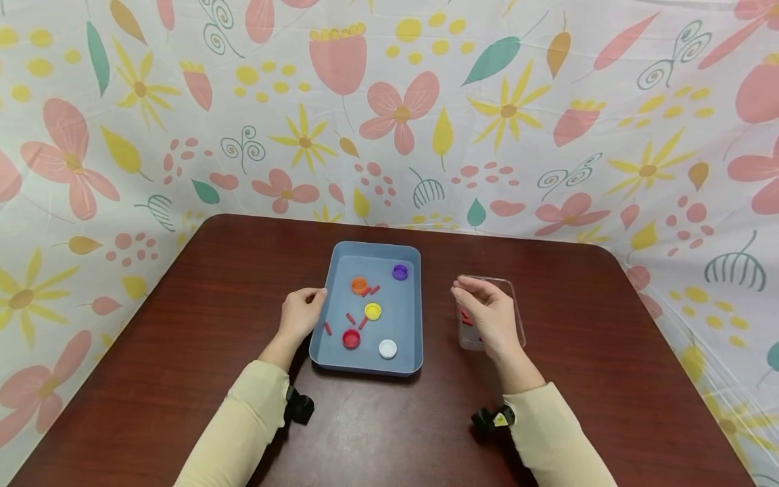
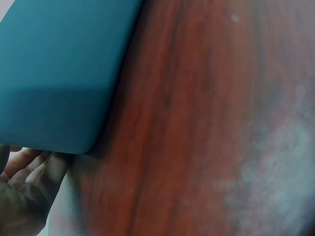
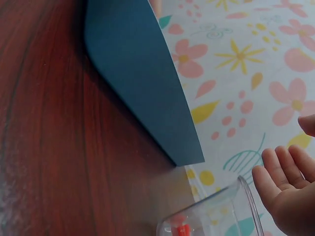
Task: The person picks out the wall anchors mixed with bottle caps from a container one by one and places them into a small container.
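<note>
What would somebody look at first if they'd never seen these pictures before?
Probably the big flowery cloth, bright pink and yellow, behind the table. Next, the blue tray on the table, with colourful round pieces in purple, orange, yellow, red and white, and little red sticks among them. Then the left hand at the tray's rim and the right hand by the clear box.

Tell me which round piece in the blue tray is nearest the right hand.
The purple one; the orange, yellow, red and white ones lie farther from the right hand.
</note>
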A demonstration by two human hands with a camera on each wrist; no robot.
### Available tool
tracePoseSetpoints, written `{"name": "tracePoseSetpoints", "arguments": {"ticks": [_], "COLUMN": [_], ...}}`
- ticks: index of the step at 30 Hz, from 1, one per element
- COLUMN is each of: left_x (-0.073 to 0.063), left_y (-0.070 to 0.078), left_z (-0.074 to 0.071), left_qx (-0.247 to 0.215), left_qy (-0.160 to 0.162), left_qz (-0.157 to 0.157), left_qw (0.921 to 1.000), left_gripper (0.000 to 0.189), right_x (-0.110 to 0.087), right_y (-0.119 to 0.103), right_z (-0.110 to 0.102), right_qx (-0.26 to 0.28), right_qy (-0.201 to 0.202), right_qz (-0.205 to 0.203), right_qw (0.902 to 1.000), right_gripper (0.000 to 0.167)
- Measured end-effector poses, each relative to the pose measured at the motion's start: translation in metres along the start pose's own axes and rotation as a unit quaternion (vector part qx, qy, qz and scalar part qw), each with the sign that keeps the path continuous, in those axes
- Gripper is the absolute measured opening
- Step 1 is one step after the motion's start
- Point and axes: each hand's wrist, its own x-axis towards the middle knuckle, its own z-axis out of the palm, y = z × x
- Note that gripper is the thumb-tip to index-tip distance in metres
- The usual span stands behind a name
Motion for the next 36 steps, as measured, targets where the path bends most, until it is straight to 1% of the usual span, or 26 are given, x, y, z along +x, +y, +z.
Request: {"name": "tracePoseSetpoints", "arguments": {"ticks": [3, 9, 15, 19, 22, 31, 36], "left_x": [0.0, 0.001, 0.002, 0.002, 0.002, 0.003, 0.003], "left_y": [-0.001, -0.003, -0.004, -0.003, -0.003, -0.003, -0.002], "left_z": [-0.001, -0.001, 0.0, 0.0, 0.001, 0.0, 0.0], "left_qx": [-0.001, 0.001, 0.001, 0.002, 0.002, -0.003, -0.005], "left_qy": [0.001, 0.007, 0.008, 0.006, 0.006, 0.003, 0.004], "left_qz": [-0.002, 0.001, 0.003, 0.0, -0.001, -0.002, 0.001], "left_qw": [1.0, 1.0, 1.0, 1.0, 1.0, 1.0, 1.0], "left_gripper": [0.039, 0.038, 0.037, 0.037, 0.037, 0.037, 0.037], "right_x": [0.002, 0.005, 0.006, 0.006, 0.007, 0.01, 0.012], "right_y": [0.001, 0.002, 0.004, 0.006, 0.008, 0.011, 0.015], "right_z": [0.004, 0.013, 0.027, 0.034, 0.038, 0.051, 0.059], "right_qx": [-0.002, -0.031, -0.022, -0.042, -0.055, -0.075, -0.09], "right_qy": [-0.004, -0.009, -0.022, -0.028, -0.034, -0.056, -0.061], "right_qz": [-0.002, 0.01, 0.009, 0.011, 0.009, -0.01, -0.004], "right_qw": [1.0, 0.9994, 0.9995, 0.9986, 0.9978, 0.9956, 0.994], "right_gripper": [0.019, 0.017, 0.021, 0.029, 0.031, 0.033, 0.031]}}
